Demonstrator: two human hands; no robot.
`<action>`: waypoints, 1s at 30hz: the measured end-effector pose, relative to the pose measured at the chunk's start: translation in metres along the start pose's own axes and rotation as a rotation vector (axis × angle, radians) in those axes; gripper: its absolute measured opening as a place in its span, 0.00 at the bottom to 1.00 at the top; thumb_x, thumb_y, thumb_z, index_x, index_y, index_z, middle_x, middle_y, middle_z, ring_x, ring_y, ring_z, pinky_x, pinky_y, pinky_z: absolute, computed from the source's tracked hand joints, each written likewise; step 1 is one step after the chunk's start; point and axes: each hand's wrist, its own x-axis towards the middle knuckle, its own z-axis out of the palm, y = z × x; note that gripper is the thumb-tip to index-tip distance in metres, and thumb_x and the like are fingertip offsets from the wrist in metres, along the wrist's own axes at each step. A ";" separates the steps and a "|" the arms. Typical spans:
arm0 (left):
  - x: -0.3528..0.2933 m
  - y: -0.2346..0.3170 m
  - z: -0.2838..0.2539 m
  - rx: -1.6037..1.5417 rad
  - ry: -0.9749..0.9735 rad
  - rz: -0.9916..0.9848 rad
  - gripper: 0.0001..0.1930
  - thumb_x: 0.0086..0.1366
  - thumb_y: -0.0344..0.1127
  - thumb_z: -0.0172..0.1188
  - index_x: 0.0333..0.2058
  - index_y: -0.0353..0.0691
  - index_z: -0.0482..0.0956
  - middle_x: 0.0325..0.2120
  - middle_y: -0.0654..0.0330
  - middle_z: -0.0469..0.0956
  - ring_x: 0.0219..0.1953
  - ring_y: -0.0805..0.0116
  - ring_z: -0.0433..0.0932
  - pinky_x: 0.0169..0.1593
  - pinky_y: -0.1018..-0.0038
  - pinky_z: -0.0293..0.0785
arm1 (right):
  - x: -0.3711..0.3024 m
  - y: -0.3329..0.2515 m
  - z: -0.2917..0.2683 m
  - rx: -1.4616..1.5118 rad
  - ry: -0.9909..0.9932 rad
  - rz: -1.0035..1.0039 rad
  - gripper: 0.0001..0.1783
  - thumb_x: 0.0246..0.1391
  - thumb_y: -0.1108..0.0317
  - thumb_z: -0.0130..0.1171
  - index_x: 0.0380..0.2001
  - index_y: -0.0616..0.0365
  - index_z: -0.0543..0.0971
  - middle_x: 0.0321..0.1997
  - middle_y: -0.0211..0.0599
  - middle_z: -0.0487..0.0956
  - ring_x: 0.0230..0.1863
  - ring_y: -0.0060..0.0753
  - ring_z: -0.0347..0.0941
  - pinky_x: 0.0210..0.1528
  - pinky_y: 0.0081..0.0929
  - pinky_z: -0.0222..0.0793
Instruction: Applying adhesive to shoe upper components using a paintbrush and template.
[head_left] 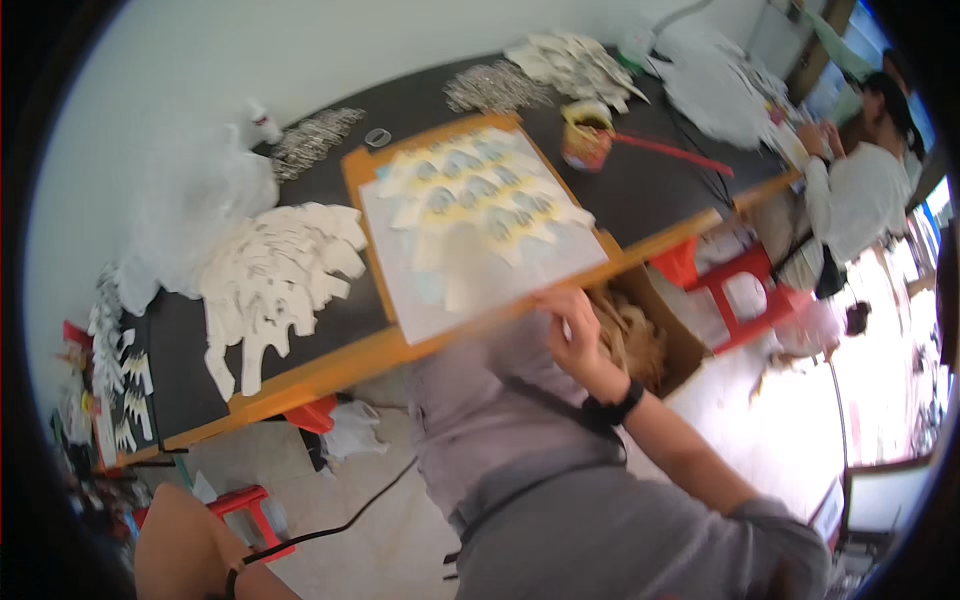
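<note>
My right hand (pixel 572 325) is at the front edge of the dark table, by the near corner of an orange board (pixel 372 262). A white sheet (pixel 455 290) on the board carries rows of pale cut-out pieces with grey and yellow centres (pixel 480 190). The fingers are curled against the sheet's edge; motion blur hides whether they hold anything. A black band circles that wrist. My left forearm (pixel 185 540) shows at the lower left with a black strap, and its hand is cut off by the frame's edge. My grey top (pixel 520 440) fills the lower middle.
A pile of white cut-outs (pixel 275 275) and a white plastic bag (pixel 190 215) lie left of the board. Behind it are a yellow-rimmed pot (pixel 587 135) and heaps of metal clips (pixel 495 88). An open cardboard box (pixel 665 345), red stools (pixel 745 290) and another seated person (pixel 860 190) are at the right.
</note>
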 end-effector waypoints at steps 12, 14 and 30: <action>-0.110 -0.072 0.059 0.001 -0.507 0.406 0.24 0.63 0.38 0.50 0.56 0.32 0.65 0.50 0.50 0.71 0.51 0.62 0.70 0.50 0.68 0.70 | -0.004 0.004 0.006 -0.071 -0.014 -0.044 0.19 0.38 0.90 0.49 0.34 0.58 0.75 0.42 0.44 0.80 0.39 0.45 0.76 0.40 0.34 0.70; -0.118 -0.094 0.065 -0.029 -0.605 0.459 0.25 0.63 0.38 0.51 0.56 0.32 0.65 0.50 0.51 0.71 0.51 0.61 0.71 0.51 0.68 0.70 | -0.004 0.003 0.008 -0.024 -0.038 -0.020 0.19 0.38 0.89 0.51 0.34 0.58 0.75 0.42 0.43 0.80 0.39 0.46 0.76 0.41 0.34 0.70; -0.021 -0.641 0.499 0.711 -1.314 0.221 0.22 0.59 0.39 0.56 0.50 0.35 0.70 0.46 0.51 0.73 0.48 0.56 0.72 0.48 0.64 0.70 | -0.001 0.039 -0.029 0.108 -0.342 -0.143 0.21 0.35 0.81 0.59 0.39 0.55 0.75 0.53 0.39 0.74 0.50 0.43 0.73 0.47 0.34 0.68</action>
